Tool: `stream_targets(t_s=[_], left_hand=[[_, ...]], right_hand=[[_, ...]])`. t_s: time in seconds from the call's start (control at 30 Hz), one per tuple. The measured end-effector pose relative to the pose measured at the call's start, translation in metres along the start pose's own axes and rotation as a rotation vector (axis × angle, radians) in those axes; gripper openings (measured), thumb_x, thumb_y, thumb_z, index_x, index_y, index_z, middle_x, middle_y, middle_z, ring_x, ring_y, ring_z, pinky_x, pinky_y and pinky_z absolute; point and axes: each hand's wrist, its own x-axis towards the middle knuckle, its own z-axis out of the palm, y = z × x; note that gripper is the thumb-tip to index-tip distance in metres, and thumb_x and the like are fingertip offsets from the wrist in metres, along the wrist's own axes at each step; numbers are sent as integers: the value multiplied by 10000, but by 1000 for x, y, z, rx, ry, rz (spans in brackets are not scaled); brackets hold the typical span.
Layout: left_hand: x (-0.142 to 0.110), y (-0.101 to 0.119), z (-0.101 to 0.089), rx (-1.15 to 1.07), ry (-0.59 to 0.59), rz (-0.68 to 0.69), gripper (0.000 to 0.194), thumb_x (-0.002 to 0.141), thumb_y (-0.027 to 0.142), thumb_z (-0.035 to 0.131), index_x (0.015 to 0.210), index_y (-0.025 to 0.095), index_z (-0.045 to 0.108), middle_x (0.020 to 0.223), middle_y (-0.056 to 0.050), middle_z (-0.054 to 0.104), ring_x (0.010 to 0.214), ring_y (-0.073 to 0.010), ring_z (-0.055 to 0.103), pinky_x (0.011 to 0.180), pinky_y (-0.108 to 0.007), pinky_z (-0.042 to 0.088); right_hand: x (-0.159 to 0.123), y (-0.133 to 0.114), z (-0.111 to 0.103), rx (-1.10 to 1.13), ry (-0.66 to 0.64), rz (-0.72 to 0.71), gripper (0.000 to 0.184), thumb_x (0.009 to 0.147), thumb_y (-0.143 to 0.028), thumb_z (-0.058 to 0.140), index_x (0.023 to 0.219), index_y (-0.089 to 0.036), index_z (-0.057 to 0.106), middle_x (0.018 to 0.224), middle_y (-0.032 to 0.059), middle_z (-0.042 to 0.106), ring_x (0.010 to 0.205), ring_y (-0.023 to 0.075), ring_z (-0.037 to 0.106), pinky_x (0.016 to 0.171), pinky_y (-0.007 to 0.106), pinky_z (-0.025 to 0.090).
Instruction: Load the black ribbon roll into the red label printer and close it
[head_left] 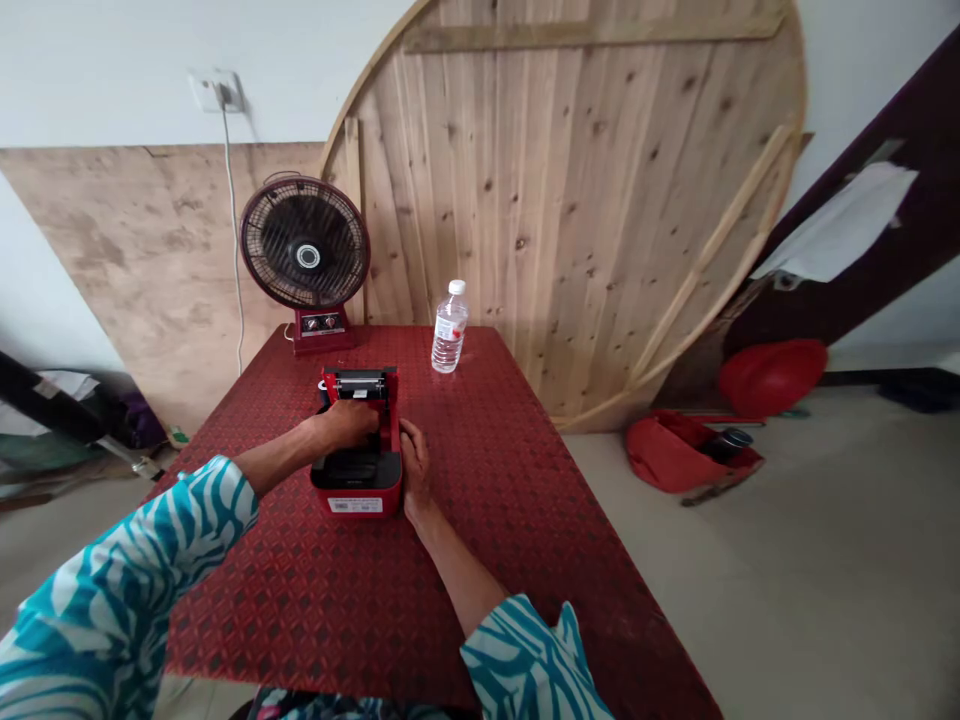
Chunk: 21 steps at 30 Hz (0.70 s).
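**Both hands work at the open top of a red receipt printer (356, 497), which sits mid-table.**

The left hand (346, 424) reaches across and curls down into the printer's open middle, just in front of its metal-and-black mechanism (358, 385); its fingertips are hidden, so I cannot tell whether they hold anything. The right hand (414, 465) stands at the printer's right wall, fingers close together and touching it, with no clear grip. The printer rests on a red patterned table (487, 590). A plastic water bottle (450, 328) stands at its 1 o'clock, and a desk fan (304, 245) at its 11 o'clock, near the far edge. Beyond, a round wooden board (570, 200) leans at 1 o'clock; a red bag (679, 450) lies on the floor at 3 o'clock.
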Motion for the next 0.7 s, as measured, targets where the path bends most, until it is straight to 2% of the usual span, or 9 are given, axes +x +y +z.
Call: stream_targets(t_s=[0.07, 0.13, 0.2, 0.27, 0.37, 0.43, 0.53, 0.7], left_hand=[[-6, -7, -6, -29, -34, 31, 120, 709, 98, 680, 782, 179, 732, 814, -79, 739, 845, -268, 692, 730, -312, 513], [-22, -12, -12, -111, -12, 55, 150, 814, 205, 625, 929, 211, 722, 921, -43, 745, 871, -215, 688, 736, -267, 504], [-46, -14, -15, -275, 119, 67, 241, 907, 299, 523, 1071, 217, 679, 1032, -33, 729, 892, -175, 682, 759, -246, 502], [-74, -12, -11, -417, 290, 68, 297, 916, 378, 514, 1110, 204, 657, 1053, -43, 721, 899, -173, 679, 791, -261, 507], [-104, -2, 5, -392, 437, 165, 345, 882, 410, 576, 1145, 194, 628, 1130, -72, 688, 1030, -203, 639, 881, -308, 493], [-111, 5, 19, -318, 527, 187, 332, 884, 383, 582, 1149, 186, 619, 1127, -85, 681, 1050, -211, 625, 881, -329, 493], [-108, 11, 33, -191, 641, 147, 240, 927, 319, 523, 1091, 185, 635, 1027, -72, 708, 962, -201, 647, 819, -337, 491], [-105, 14, 34, -67, 690, 183, 193, 953, 271, 481, 980, 179, 649, 937, -42, 727, 869, -176, 659, 806, -327, 457]], right_hand=[[0, 0, -1, -7, -4, 0, 367, 835, -458, 524, 1108, -245, 648, 1128, 36, 654, 1078, 203, 561, 947, 342, 409], [0, 1, -2, -17, -8, -1, 374, 836, -465, 526, 1118, -249, 644, 1133, 36, 659, 1084, 206, 561, 948, 345, 410], [0, 1, -2, -22, -8, 2, 381, 838, -469, 523, 1126, -248, 639, 1136, 38, 661, 1094, 209, 559, 955, 352, 408], [-1, 0, -2, -29, 0, 17, 378, 844, -468, 516, 1126, -246, 635, 1139, 39, 659, 1101, 211, 559, 962, 360, 403], [-1, -2, -2, -49, 0, 24, 370, 855, -458, 503, 1129, -242, 627, 1158, 41, 647, 1115, 212, 553, 974, 368, 393], [-2, -4, -2, -58, -9, 10, 370, 862, -453, 493, 1134, -238, 620, 1178, 45, 639, 1130, 211, 546, 987, 369, 381], [-3, -5, -3, -65, -10, 4, 376, 860, -455, 491, 1135, -233, 618, 1190, 49, 633, 1143, 213, 538, 992, 371, 376], [-3, -2, -4, -64, -7, 16, 388, 848, -462, 497, 1137, -232, 616, 1161, 53, 646, 1129, 217, 544, 966, 372, 397]])
